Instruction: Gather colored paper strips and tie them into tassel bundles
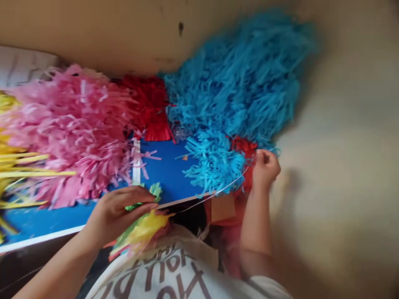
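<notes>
A blue board (168, 174) with a white strip along its edge lies tilted in front of me, covered in layers of fringed paper. Pink fringe (75, 137), red fringe (148, 104) and bright blue fringe (237, 79) spread across it, with yellow strips (21, 170) at the far left. My left hand (124, 207) grips a bunch of green and yellow fringed paper (141, 226) near the board's lower edge. My right hand (264, 170) pinches a thin white string (218, 193) beside a blue fringe tuft (215, 162) and red paper (246, 162).
A beige wall (336, 166) fills the right side and top. A tan cardboard piece (222, 207) sits below the board's edge. My white lettered T-shirt (168, 274) fills the bottom. White cloth (25, 66) lies at the upper left.
</notes>
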Demonstrator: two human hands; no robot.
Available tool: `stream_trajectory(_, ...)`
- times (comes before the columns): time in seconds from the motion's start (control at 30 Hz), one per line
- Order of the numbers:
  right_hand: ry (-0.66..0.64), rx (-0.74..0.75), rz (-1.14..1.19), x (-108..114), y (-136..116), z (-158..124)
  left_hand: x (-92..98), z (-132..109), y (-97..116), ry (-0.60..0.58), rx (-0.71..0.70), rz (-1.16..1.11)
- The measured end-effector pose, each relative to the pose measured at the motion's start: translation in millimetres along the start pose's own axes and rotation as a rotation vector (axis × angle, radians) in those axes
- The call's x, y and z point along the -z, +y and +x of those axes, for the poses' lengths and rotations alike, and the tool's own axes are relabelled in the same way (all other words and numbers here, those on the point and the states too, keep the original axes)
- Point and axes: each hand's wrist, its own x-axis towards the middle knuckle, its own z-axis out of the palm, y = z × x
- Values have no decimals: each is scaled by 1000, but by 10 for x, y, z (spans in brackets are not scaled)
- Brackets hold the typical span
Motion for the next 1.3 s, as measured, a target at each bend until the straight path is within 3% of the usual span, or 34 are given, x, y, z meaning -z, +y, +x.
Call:
stream_trajectory(0.07,82,-63,-201,26,400,539,-47,52,27,-22,2,-21)
stream_trajectory(0.17,-72,-55,-307,-55,653,1019,-179,126,108,-72,-6,-39)
stream_trajectory(0.27,-150,-77,-292,-60,636,1178,-231,144,129,-73,-16,-63)
stream_trajectory(0.37,-147,-132,-278,135,546,1167,-181,104,86,-22,70,-89)
stream_trajectory(0.47,-96,-183,-178,338,331,861,-158,59,97,37,367,-202)
stream_trajectory(0.57,-135,-176,-8,370,-146,101,-238,49,198,73,695,-560)
stream_trajectory(0.67,-486,-87,151,352,-829,-833,-354,45,253,187,828,-987)
stream_trajectory(0.77,-700,38,256,340,-1425,-1438,-388,-8,236,274,903,-1209)
stream_trajectory(0.9,-802,125,313,250,-1750,-1628,-294,-115,226,330,906,-1299)
stream_trajectory(1.1,-829,220,388,139,-1762,-1685,-197,-216,215,348,848,-1304)
stream_trajectory(1.2,-852,250,395,103,-1762,-1716,-192,-265,174,281,791,-1190)
stream_trajectory(1.3,-923,236,376,56,-1709,-1718,-180,-309,137,208,645,-894)
